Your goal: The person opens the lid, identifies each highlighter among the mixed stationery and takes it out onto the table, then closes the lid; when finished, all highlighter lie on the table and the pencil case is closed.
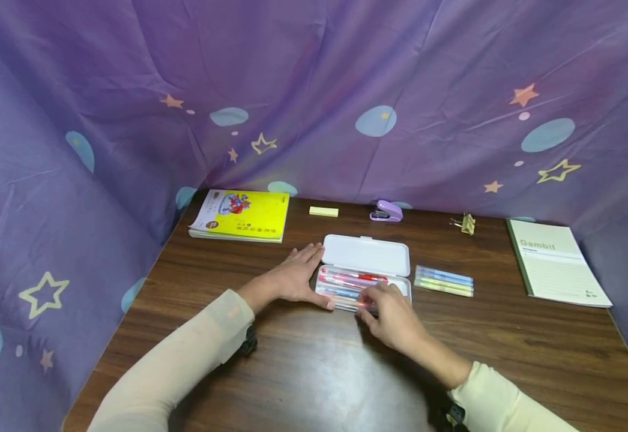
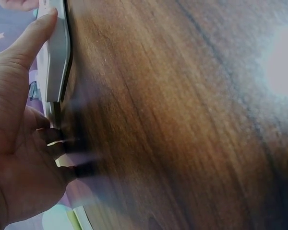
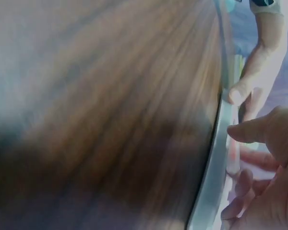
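A white pencil case (image 1: 366, 254) lies with its lid laid back on the table. Several pens (image 1: 341, 288), some red, some bluish, lie side by side in its tray. My left hand (image 1: 295, 277) is spread at the case's left end, its thumb (image 2: 41, 31) on the front edge and its other fingers straight beside the lid. Over the right part of the tray, my right hand (image 1: 392, 315) has bent fingers down among the pens, with its thumb (image 3: 247, 130) at the front rim. I cannot tell if it grips a pen, as the fingers hide the spot.
Right of the case lies a pack of blue and yellow pens (image 1: 443, 281). Behind are a yellow book (image 1: 254, 216), a pale yellow block (image 1: 323, 212), a purple stapler (image 1: 386, 211) and a gold binder clip (image 1: 467, 224). A notebook (image 1: 557, 264) lies far right, before a purple curtain (image 1: 314, 156).
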The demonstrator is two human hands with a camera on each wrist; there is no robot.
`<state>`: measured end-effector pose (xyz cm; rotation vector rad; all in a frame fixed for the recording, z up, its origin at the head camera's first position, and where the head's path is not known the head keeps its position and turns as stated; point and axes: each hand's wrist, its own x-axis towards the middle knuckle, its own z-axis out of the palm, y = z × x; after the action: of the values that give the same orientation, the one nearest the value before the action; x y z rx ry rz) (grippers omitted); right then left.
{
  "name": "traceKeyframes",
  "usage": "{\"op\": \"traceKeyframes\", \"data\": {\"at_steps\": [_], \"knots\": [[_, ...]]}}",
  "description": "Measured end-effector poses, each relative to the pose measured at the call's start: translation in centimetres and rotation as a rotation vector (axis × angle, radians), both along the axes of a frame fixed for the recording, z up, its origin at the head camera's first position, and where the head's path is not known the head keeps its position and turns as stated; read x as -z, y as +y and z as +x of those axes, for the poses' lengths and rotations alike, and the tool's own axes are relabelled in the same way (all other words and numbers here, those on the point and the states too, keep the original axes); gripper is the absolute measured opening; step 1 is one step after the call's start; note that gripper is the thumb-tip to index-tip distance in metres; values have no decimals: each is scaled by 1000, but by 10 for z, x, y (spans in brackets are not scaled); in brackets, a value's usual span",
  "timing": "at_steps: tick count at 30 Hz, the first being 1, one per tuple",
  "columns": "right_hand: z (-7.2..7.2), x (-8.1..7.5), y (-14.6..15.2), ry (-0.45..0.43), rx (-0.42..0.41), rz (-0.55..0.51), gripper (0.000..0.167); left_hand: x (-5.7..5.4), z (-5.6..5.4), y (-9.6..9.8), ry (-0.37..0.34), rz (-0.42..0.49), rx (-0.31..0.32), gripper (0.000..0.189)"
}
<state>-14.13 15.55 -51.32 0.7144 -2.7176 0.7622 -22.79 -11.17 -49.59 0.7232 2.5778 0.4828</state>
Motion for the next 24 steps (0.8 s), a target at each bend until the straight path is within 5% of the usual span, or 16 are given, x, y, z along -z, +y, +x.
{"op": "traceKeyframes", "data": {"at_steps": [8,12,18,24], "knots": [[-7,-14,1,-49,-42,-34,17,1,1,0,-7,2,-5,143],[-13,-13,0,-122,-61,-215,19,-1,1,0,-8,-2,-4,143],[-20,-11,-11,-423,-20,-569,17,-2,2,0,-8,-4,5,143],[-19,-5,-33,-529,-13,-698,11,-1,2,0,10,10,15,143]]}}
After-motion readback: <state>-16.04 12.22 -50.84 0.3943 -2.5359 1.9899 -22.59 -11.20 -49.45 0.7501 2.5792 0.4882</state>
